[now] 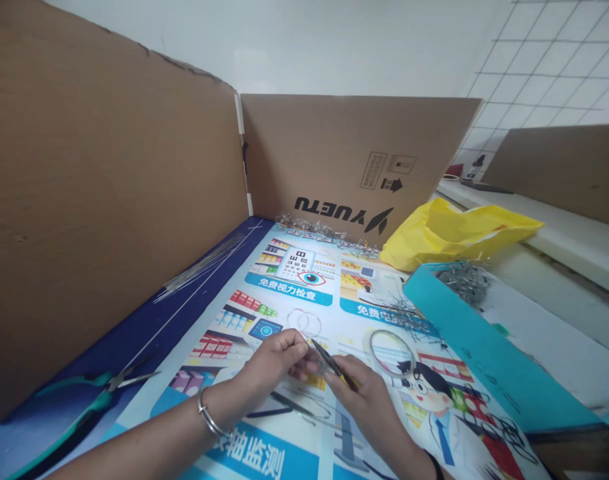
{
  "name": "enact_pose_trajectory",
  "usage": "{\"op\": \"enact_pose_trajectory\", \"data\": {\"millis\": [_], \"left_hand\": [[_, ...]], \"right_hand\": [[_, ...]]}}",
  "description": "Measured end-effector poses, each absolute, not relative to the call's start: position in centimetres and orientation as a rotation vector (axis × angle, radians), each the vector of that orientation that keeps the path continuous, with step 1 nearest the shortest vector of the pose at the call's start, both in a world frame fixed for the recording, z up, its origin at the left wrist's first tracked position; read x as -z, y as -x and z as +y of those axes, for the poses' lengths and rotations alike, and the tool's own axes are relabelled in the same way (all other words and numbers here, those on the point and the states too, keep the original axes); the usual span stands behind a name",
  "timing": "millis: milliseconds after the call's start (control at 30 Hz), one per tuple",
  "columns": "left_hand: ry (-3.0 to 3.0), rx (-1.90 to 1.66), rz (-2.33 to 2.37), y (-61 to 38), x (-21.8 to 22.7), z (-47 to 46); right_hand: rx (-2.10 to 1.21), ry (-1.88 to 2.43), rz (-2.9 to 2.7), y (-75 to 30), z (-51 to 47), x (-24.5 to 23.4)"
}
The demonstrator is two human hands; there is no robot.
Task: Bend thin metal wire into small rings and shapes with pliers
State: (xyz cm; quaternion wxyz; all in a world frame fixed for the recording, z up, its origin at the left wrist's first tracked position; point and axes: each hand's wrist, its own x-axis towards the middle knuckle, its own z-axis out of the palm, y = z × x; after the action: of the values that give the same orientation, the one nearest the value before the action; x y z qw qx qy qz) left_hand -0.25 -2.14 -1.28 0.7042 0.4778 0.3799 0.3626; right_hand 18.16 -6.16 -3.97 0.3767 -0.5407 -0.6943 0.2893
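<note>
My left hand (274, 363) pinches a small clear part, seemingly a lens or thin wire frame, just above the printed poster (294, 293) on the table. My right hand (364, 393) grips a slim dark tool with a yellow handle (334, 368), its tip pointing at the left hand's fingers. A silver bangle sits on my left wrist. Thin wire spectacle rims (304, 321) lie on the poster just beyond my hands. A round wire ring (391, 350) lies to the right of them.
Green-handled pliers (91, 397) lie at the left on the blue mat. Straight wires (199, 270) rest by the cardboard wall (104, 200). A yellow bag (454, 230), a teal tray (464, 333) with metal bits and a pile of wire frames (324, 233) stand at the back and right.
</note>
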Motion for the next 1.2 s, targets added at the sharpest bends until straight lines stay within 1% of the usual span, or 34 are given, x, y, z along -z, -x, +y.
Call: {"op": "enact_pose_trajectory", "data": {"millis": [200, 467, 667, 867, 967, 1200], "left_hand": [[-0.921, -0.831, 0.763, -0.3, 1.5, -2.9], [-0.889, -0.910, 0.764, -0.9, 2.0, -3.6], [-0.894, -0.925, 0.781, -1.2, 2.2, -3.7], [-1.048, -0.854, 0.844, -0.7, 2.0, -2.8], [-1.143, -0.825, 0.916, -0.2, 1.8, -2.3], [-1.267, -0.781, 1.005, -0.2, 1.7, -2.2]], "right_hand": [[-0.783, 1.398, -1.724, -17.7, -6.5, 4.3], [-0.847, 1.394, -1.660, -16.9, -7.0, 4.0], [-0.817, 1.432, -1.669, -16.6, -7.0, 4.1], [-0.879, 1.393, -1.713, -17.2, -6.9, 3.7], [-0.828, 1.411, -1.804, -17.5, -6.9, 3.7], [-0.756, 1.464, -1.799, -17.9, -6.6, 4.2]]}}
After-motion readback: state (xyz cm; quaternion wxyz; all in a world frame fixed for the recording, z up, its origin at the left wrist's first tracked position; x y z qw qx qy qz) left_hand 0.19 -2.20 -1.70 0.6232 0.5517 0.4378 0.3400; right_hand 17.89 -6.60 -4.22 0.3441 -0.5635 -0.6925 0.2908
